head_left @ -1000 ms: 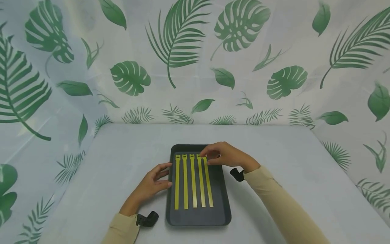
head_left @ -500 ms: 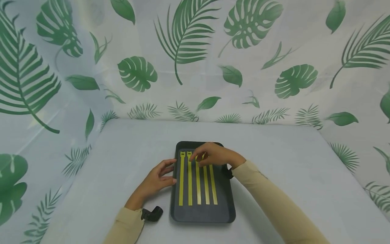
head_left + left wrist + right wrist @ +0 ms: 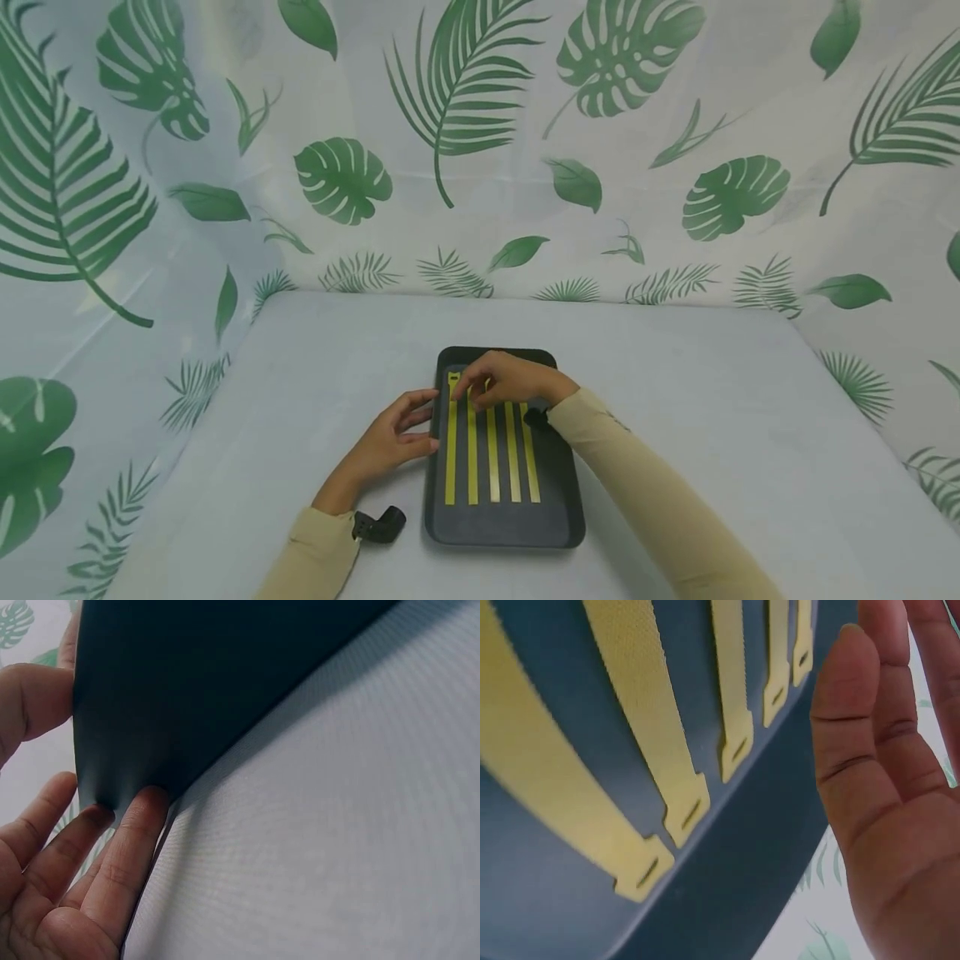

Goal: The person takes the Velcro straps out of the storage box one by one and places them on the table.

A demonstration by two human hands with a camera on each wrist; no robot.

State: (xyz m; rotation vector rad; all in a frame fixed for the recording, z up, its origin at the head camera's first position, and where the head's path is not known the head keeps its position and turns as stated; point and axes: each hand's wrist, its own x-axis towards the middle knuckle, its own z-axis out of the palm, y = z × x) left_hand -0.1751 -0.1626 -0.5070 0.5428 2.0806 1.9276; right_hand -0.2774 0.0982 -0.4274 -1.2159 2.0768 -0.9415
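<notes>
Several yellow hook-and-loop cable ties (image 3: pixel 492 467) lie side by side in a dark grey tray (image 3: pixel 502 533), slotted heads at its far end. My right hand (image 3: pixel 506 379) is over those heads, covering some, its fingertips near the leftmost ties. In the right wrist view, the right hand (image 3: pixel 900 795) has loosely extended fingers and nothing in them, beside the tie heads (image 3: pixel 739 746). At the tray's left side, my left hand (image 3: pixel 397 433) rests with spread fingers. Fingertips (image 3: pixel 146 806) touch the tray's outer wall (image 3: pixel 187 690) in the left wrist view.
A white tabletop (image 3: pixel 337 333) surrounds the tray. Behind it and at both sides hangs a white curtain (image 3: pixel 495 200) printed with green leaves. Small black cameras are strapped to both wrists, one by the left wrist camera (image 3: pixel 380 525).
My right hand has moved left across the tie heads, from the rightmost ones toward the leftmost. The left hand stays at the tray's side. The head view has shifted slightly.
</notes>
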